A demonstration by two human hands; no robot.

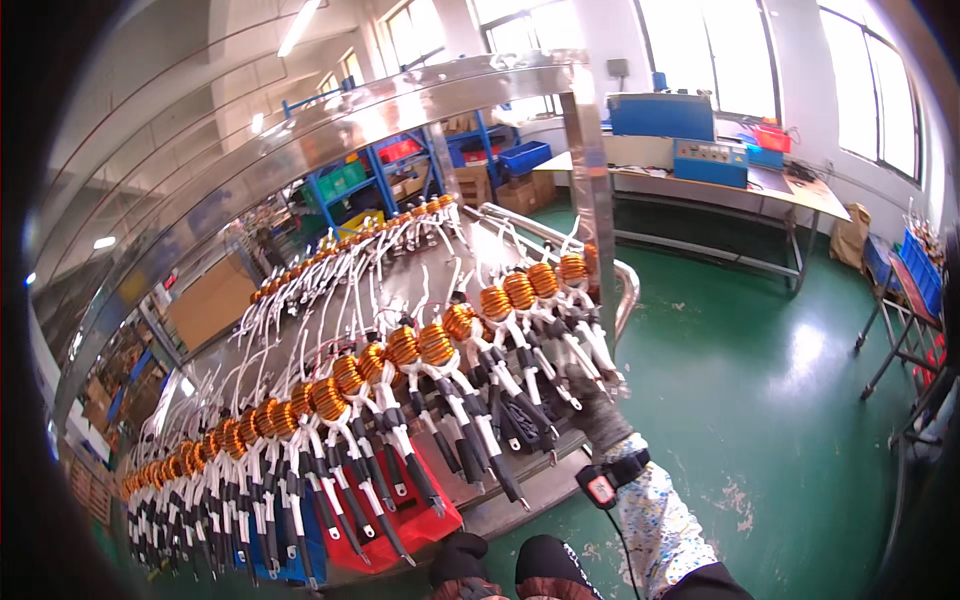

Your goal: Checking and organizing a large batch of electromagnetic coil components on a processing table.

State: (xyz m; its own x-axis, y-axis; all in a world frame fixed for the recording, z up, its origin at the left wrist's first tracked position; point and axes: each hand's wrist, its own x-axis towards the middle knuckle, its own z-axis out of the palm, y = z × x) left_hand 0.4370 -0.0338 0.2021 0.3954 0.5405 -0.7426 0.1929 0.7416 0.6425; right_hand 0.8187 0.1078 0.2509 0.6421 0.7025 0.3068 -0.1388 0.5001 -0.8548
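My right hand (598, 412), in a dark grey glove, reaches in at the right end of a long row of copper-wound ring coils (402, 346). Its fingers are blurred and merge with the hanging leads, so what they hold, if anything, does not show. White sleeved leads with black tubing and metal lugs (478, 425) hang from the coils over the near edge of a metal shelf. Nearest to the hand is the group of white leads (590, 340) below the end coil (573, 268). My left hand is out of the picture.
A metal frame post (588, 160) rises beyond the hand. Another coil row (350, 240) lies farther back. Red (425, 500) and blue bins (312, 545) sit beneath the leads. A workbench (680, 190) bears blue equipment (710, 163). A cart (905, 300) stands at right.
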